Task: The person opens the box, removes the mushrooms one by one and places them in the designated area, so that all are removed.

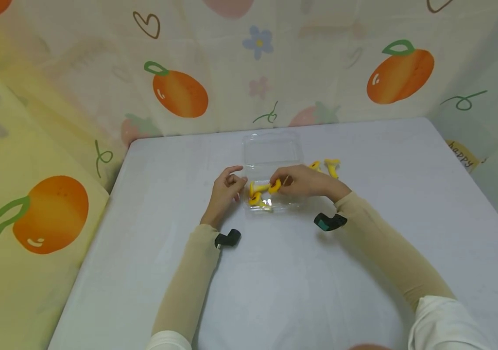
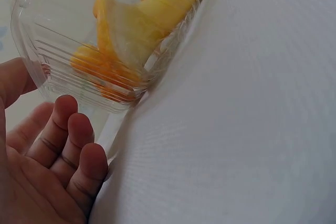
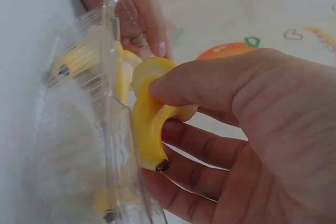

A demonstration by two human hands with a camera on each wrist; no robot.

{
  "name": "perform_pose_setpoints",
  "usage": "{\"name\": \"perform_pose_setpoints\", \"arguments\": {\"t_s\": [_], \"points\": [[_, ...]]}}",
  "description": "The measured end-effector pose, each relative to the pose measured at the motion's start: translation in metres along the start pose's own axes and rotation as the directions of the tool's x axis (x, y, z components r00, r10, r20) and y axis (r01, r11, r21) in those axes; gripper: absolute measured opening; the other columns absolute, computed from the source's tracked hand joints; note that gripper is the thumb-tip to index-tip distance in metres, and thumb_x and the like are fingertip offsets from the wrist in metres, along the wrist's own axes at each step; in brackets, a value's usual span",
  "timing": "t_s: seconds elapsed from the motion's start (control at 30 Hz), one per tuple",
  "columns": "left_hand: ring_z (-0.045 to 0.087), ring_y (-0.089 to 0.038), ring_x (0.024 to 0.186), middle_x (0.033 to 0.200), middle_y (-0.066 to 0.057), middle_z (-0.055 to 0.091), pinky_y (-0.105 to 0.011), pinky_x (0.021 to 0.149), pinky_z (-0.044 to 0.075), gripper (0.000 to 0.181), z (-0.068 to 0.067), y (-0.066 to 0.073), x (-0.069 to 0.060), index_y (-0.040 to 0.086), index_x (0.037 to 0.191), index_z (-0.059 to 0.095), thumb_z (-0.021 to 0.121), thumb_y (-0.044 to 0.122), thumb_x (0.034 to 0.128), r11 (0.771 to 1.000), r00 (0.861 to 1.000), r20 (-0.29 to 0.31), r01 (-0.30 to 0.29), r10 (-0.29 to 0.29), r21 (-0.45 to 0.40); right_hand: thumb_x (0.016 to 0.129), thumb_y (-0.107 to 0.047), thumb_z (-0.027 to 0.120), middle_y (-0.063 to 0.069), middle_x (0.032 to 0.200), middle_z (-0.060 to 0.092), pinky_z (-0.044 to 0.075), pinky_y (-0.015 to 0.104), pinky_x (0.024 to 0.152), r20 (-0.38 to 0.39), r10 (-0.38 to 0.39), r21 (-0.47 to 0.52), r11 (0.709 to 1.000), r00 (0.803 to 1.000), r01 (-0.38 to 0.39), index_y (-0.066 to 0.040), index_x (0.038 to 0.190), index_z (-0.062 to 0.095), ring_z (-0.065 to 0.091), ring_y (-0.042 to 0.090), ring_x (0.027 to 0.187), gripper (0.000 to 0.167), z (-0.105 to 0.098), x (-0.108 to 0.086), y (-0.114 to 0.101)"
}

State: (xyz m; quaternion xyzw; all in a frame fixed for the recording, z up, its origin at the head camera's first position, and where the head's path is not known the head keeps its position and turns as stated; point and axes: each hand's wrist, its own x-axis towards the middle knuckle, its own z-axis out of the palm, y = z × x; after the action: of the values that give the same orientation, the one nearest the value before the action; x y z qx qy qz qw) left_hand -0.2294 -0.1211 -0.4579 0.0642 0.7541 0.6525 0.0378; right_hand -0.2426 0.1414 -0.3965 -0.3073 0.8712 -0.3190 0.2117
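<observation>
A clear plastic clamshell box (image 1: pixel 266 210) stands on the table with its lid (image 1: pixel 272 148) raised at the back. Inside lie yellow trumpet-shaped pieces (image 2: pixel 142 27) with flared orange ends. My right hand (image 1: pixel 303 181) is over the box's right half and pinches one yellow flared piece (image 3: pixel 149 114) between thumb and fingers. That piece shows a dark tip in the right wrist view. My left hand (image 1: pixel 224 192) is at the box's left side. Its thumb (image 2: pixel 18 80) touches the rim, while the other fingers hang loosely bent below, apart from the box.
Two more yellow pieces lie on the table right of the box, one upright-looking and T-shaped (image 1: pixel 332 167), the other (image 1: pixel 315 166) partly behind my right hand. A white cloth covers the table (image 1: pixel 275 282). A fruit-printed curtain (image 1: pixel 231 58) hangs behind its back edge.
</observation>
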Motion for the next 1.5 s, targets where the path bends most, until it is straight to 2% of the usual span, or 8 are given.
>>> {"name": "perform_pose_setpoints", "arguments": {"t_s": [0.07,0.17,0.27,0.47,0.7,0.93,1.17,1.5], "points": [[0.055,-0.022,0.07,0.086,-0.022,0.062,-0.026,0.054,0.047,0.05,-0.001,-0.009,0.005,0.002,0.143,0.051,0.066,0.015,0.0975,1.0,1.0,-0.003,0.002,-0.002,0.004,0.096,-0.013,0.063,0.005,0.125,0.068,0.053,0.046,0.101,-0.009,-0.006,0.011,1.0,1.0,0.007,-0.014,0.124,0.066,0.064,0.028,0.113,0.028,-0.002,-0.001,0.0],[0.056,-0.017,0.07,0.081,-0.009,0.063,-0.025,0.053,0.047,0.05,-0.002,-0.022,0.011,0.007,0.143,0.053,0.066,0.019,0.0976,1.0,1.0,-0.014,-0.004,0.005,0.013,0.095,-0.013,0.064,0.005,0.123,0.069,0.053,0.045,0.1,-0.026,-0.024,0.025,0.999,0.999,0.025,-0.013,0.123,0.066,0.065,0.027,0.111,0.028,-0.003,-0.003,0.001],[0.055,-0.012,0.069,0.079,0.001,0.062,-0.023,0.054,0.046,0.049,-0.002,-0.023,0.01,0.009,0.142,0.054,0.067,0.022,0.0971,1.0,1.0,-0.019,-0.015,0.016,0.016,0.095,-0.012,0.064,0.005,0.123,0.069,0.054,0.043,0.098,-0.048,-0.035,0.04,0.999,0.998,0.037,-0.013,0.122,0.066,0.066,0.026,0.109,0.027,-0.004,-0.003,0.002],[0.056,-0.012,0.067,0.078,0.002,0.062,-0.022,0.053,0.047,0.047,-0.001,-0.023,0.01,0.008,0.14,0.055,0.067,0.021,0.0967,0.999,0.999,-0.021,-0.029,0.03,0.012,0.095,-0.014,0.065,0.004,0.123,0.069,0.057,0.038,0.09,-0.072,-0.018,0.057,0.998,0.997,0.022,-0.014,0.123,0.066,0.067,0.024,0.107,0.028,-0.007,-0.006,0.002],[0.056,-0.011,0.069,0.079,0.003,0.063,-0.022,0.053,0.047,0.047,0.002,-0.023,0.01,0.009,0.14,0.054,0.066,0.021,0.0963,0.999,0.999,-0.023,-0.03,0.03,0.025,0.096,-0.015,0.064,0.006,0.125,0.069,0.057,0.04,0.093,-0.093,-0.015,0.049,0.999,0.996,0.02,-0.012,0.129,0.062,0.067,0.025,0.108,0.033,-0.011,-0.011,0.002],[0.056,-0.012,0.069,0.079,0.003,0.063,-0.022,0.053,0.046,0.047,0.001,-0.024,0.01,0.01,0.14,0.054,0.066,0.023,0.0972,0.999,0.999,-0.023,-0.025,0.026,0.037,0.096,-0.017,0.065,0.007,0.119,0.069,0.056,0.042,0.093,-0.135,-0.012,0.022,1.0,0.991,0.015,-0.014,0.128,0.062,0.066,0.026,0.107,0.032,-0.015,-0.017,0.002],[0.058,-0.011,0.069,0.079,0.004,0.063,-0.022,0.054,0.047,0.047,0.0,-0.023,0.009,0.009,0.141,0.053,0.066,0.022,0.0976,0.999,0.999,-0.015,-0.028,0.028,0.029,0.097,-0.016,0.065,0.008,0.119,0.067,0.055,0.042,0.096,-0.159,-0.002,0.049,0.999,0.987,0.01,-0.01,0.131,0.06,0.063,0.024,0.106,0.035,-0.019,-0.021,0.002],[0.058,-0.012,0.07,0.078,0.002,0.062,-0.022,0.054,0.047,0.047,-0.001,-0.024,0.011,0.008,0.141,0.054,0.066,0.022,0.0977,1.0,1.0,-0.002,-0.023,0.023,0.017,0.097,-0.018,0.068,0.008,0.119,0.067,0.054,0.041,0.095,-0.219,-0.002,0.06,0.998,0.976,0.016,-0.01,0.131,0.06,0.062,0.022,0.103,0.036,-0.022,-0.024,0.004]]}}
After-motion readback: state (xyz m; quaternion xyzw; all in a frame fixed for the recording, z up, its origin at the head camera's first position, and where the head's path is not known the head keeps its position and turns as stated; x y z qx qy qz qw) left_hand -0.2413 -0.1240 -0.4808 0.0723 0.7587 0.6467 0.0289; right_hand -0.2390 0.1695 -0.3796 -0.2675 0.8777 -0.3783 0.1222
